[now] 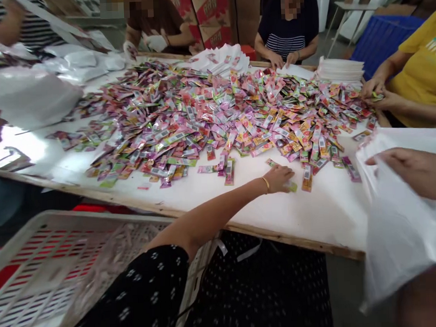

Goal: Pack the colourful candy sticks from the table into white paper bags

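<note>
Head view, nearest first: a white plastic crate [45,267] sits low beside the person's dark dotted sleeve [144,297], well back from either set of fingers. The right hand [417,171] is close to the camera and grips the top edge of a white plastic bag [398,233] — thumb and fingers pinched on the film, the bag hanging below them. The left hand [278,177], with a gold bangle at the wrist, reaches out flat onto the white table [314,217]; its fingers lie narrow and curled down over a green sachet [292,186] that peeks out just past the fingertips. Whether the sachet is actually pinched I cannot tell. Just beyond those fingertips lies an orange sachet [307,178], and a little to their left a loose pair of sachets [228,171].

Farther out from the fingers spreads the big heap of colourful sachets [215,110], covering most of the table. Past the heap — well apart from both hands — stand stacks of white bags [340,69]. Other people work at the far edge: one in a striped dark top [288,35], one in a yellow shirt [419,72] whose hands rest at the heap's edge.
</note>
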`<state>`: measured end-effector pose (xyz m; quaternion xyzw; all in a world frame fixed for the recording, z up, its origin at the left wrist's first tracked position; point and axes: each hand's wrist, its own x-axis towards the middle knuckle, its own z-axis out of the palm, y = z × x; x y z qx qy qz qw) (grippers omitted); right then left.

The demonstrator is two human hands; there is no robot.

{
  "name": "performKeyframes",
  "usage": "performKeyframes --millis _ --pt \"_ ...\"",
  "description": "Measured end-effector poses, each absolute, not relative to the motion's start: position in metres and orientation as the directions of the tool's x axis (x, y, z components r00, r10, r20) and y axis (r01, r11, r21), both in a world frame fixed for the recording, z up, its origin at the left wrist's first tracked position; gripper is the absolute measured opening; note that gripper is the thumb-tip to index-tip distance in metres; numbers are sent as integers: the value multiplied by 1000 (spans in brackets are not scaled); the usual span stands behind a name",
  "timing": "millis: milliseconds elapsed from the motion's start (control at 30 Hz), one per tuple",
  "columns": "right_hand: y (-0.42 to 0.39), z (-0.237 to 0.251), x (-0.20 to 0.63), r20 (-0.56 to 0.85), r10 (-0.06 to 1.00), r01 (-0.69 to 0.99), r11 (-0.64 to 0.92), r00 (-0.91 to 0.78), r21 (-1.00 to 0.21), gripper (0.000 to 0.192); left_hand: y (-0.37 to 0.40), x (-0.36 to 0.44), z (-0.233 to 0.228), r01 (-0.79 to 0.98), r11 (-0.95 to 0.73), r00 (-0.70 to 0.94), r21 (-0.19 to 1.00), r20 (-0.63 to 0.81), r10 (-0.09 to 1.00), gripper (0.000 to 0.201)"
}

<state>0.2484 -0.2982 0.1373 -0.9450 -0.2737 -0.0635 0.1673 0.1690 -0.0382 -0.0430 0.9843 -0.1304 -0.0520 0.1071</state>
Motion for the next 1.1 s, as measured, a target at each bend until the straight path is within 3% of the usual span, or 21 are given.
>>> performKeyframes --millis 67,133,233,333,433,533,667,733,900,1000,1100 --pt "-266 119 258 -28 498 484 -853 867 -198 24 -35 167 -58 -182 -959 981 217 -27 -192 48" --pt "-239 86 265 -172 453 442 -891 875 -99 25 -28 158 -59 -40 -950 999 309 21 -35 30" --pt "-214 33 275 -197 378 371 -926 904 -77 35 -17 153 -55 226 -760 959 610 -1 285 7" --pt "-197 2 286 -137 317 304 -947 939 -102 57 -10 164 -49 368 -554 882 747 -91 463 16" --pt "-180 -8 297 -98 250 236 -962 963 -138 68 -11 183 -41 419 -392 838 819 -183 514 22" --pt "-167 -11 299 -112 252 236 -962 961 -141 52 -19 191 -36 429 -196 809 882 -279 517 19" --pt "-163 -15 280 -147 353 337 -933 924 -126 35 -26 185 -35 372 345 747 862 -498 439 12" --pt "-160 -15 260 -181 463 444 -886 868 -137 30 -27 179 -36 318 486 740 814 -534 409 15" --pt "-139 -16 204 -239 706 658 -708 666 -257 28 -26 146 -46 167 573 689 802 -510 514 40" --pt "-128 -21 187 -280 755 672 -655 593 -346 28 -15 118 -51 179 520 706 835 -477 523 41" --pt "-121 -26 184 -331 773 679 -634 541 -371 29 -4 103 -53 298 355 722 886 -452 524 35"
